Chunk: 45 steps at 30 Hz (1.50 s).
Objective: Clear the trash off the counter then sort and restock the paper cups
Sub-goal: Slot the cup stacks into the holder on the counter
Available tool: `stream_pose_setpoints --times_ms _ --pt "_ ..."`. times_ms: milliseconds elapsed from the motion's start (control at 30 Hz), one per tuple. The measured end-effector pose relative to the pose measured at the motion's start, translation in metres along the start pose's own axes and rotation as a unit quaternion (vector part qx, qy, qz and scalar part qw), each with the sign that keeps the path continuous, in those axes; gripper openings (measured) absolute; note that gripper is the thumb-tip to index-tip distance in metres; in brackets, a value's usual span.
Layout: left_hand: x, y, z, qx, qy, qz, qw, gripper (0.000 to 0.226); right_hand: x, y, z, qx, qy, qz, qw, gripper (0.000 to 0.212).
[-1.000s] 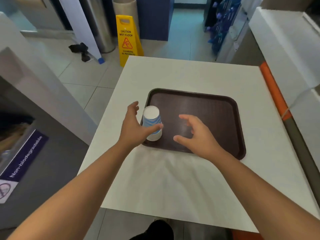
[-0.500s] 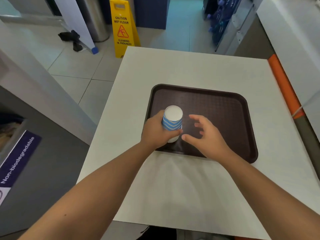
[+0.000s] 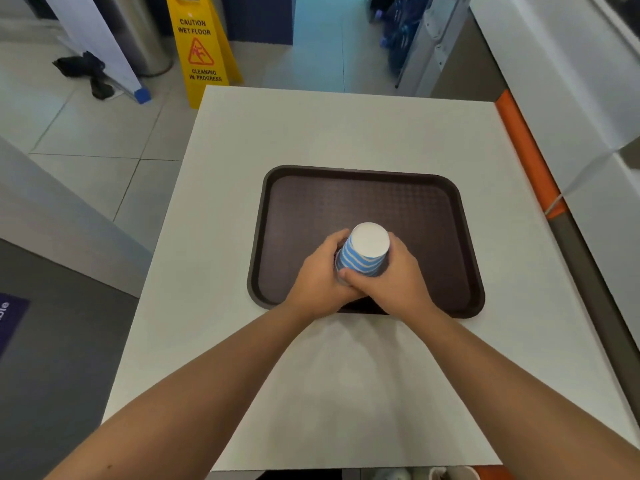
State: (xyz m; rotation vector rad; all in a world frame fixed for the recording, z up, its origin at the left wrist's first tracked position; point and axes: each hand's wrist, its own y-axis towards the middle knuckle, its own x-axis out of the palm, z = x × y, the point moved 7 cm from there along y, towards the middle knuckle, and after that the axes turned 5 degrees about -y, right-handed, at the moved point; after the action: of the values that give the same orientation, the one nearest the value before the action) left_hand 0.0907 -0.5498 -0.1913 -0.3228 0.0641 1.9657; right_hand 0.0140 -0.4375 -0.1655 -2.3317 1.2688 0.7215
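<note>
Head view: low in the frame two bare forearms reach in from the bottom corners and meet just below centre, where both hands close around one paper cup (image 3: 364, 251). The left hand (image 3: 317, 280) wraps its left side, the right hand (image 3: 398, 282) wraps its right side, and the thumbs meet in front of the cup's lower edge, so the hands touch each other. The cup is upside down, its white base facing up and blue wavy stripes on its wall; whether its rim touches the surface below cannot be told, since the hands hide it. It sits over the near middle part of a dark brown tray (image 3: 433, 216), which lies flat on a white table (image 3: 311, 133) filling the centre of the frame. Along the table's right edge runs an orange strip (image 3: 530, 157). Beyond the table, at the upper left, a yellow wet-floor sign (image 3: 201, 46) stands on the pale tiled floor (image 3: 86, 133).
</note>
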Motion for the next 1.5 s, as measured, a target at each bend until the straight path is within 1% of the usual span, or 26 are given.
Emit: stream_pose_setpoints --times_ms 100,133,200,333,467,533,633,700,800,867,967,1033,1133,1200,1233,1300,1400,1500 --pt "-0.005 0.001 -0.005 0.001 0.042 -0.035 0.999 0.105 -0.002 -0.001 0.006 0.006 -0.002 0.002 1.0 0.061" --pt "-0.01 0.001 -0.005 0.003 0.064 -0.039 0.997 0.107 -0.003 -0.001 0.008 0.006 -0.005 0.007 1.0 0.059" --pt "-0.02 0.002 -0.005 0.01 0.095 -0.042 0.995 0.106 -0.006 -0.001 0.009 0.003 -0.014 0.022 1.0 0.054" --pt "-0.034 0.006 0.002 0.019 0.087 -0.039 0.995 0.095 -0.014 0.002 0.016 0.008 -0.016 0.046 0.999 0.051" --pt "-0.029 0.018 0.022 0.031 0.099 -0.034 0.994 0.084 -0.037 0.004 0.029 0.037 0.007 0.074 0.997 0.061" --pt "-0.02 0.029 0.039 0.045 0.107 -0.031 0.993 0.071 -0.06 0.003 0.03 0.051 0.018 0.098 0.994 0.058" --pt "0.004 0.051 0.076 0.071 0.109 -0.025 0.991 0.05 -0.11 -0.003 0.027 0.062 0.04 0.15 0.986 0.048" --pt "0.03 0.067 0.107 0.1 0.111 -0.035 0.988 0.043 -0.153 -0.009 0.027 0.064 0.063 0.194 0.977 0.043" --pt "0.085 0.094 0.161 0.152 0.097 -0.065 0.982 0.036 -0.231 -0.022 0.032 0.062 0.071 0.264 0.96 0.033" --pt "0.134 0.108 0.202 0.186 0.09 -0.095 0.974 0.034 -0.293 -0.034 0.041 0.061 0.065 0.315 0.945 0.032" --pt "0.219 0.121 0.266 0.262 0.11 -0.143 0.948 0.037 -0.394 -0.057 0.058 0.071 0.03 0.378 0.922 0.036" --pt "0.283 0.125 0.303 0.29 0.116 -0.185 0.932 0.042 -0.462 -0.073 0.074 0.078 0.004 0.416 0.906 0.038" --pt "0.382 0.13 0.344 0.315 0.128 -0.252 0.906 0.052 -0.558 -0.093 0.1 0.093 -0.038 0.465 0.88 0.044" --pt "0.446 0.134 0.365 0.333 0.157 -0.28 0.887 0.063 -0.613 -0.101 0.118 0.113 -0.058 0.485 0.865 0.042" --pt "0.476 0.138 0.373 0.335 0.171 -0.291 0.88 0.068 -0.639 -0.102 0.127 0.125 -0.062 0.491 0.86 0.039" --pt "0.532 0.148 0.385 0.331 0.191 -0.316 0.868 0.08 -0.685 -0.103 0.145 0.136 -0.069 0.504 0.85 0.04" --pt "0.6 0.168 0.399 0.355 0.221 -0.331 0.846 0.094 -0.737 -0.096 0.168 0.142 -0.072 0.522 0.838 0.04" --pt "0.648 0.198 0.405 0.368 0.273 -0.317 0.83 0.104 -0.775 -0.084 0.184 0.134 -0.072 0.542 0.826 0.035"
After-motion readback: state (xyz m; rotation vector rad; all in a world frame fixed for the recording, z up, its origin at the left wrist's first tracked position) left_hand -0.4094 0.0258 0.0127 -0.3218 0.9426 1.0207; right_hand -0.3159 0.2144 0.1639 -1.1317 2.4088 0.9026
